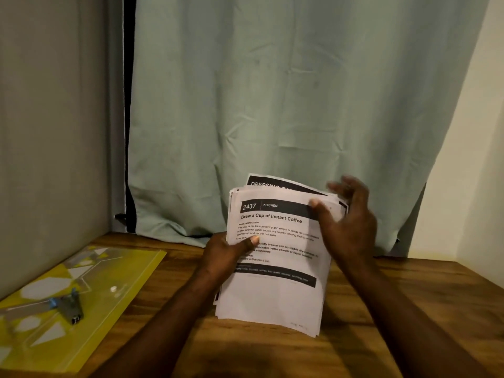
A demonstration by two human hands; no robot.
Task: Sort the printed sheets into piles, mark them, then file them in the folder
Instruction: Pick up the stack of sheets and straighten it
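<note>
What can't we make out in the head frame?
Head view:
- Stack of sheets: top page's small print blurred, part under the left hand.
- Back sheet: heading past "DRESSING" covered by the stack.
- Right hand: fingers motion-blurred.
- Yellow folder: cut off by the left edge.

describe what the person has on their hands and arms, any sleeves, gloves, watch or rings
The left hand and right hand are bare: no gloves and no rings that I can make out, though the right hand's fingers are blurred. The left forearm and right forearm are bare too, with no sleeve, watch or bracelet in view down to the frame's edge.
</note>
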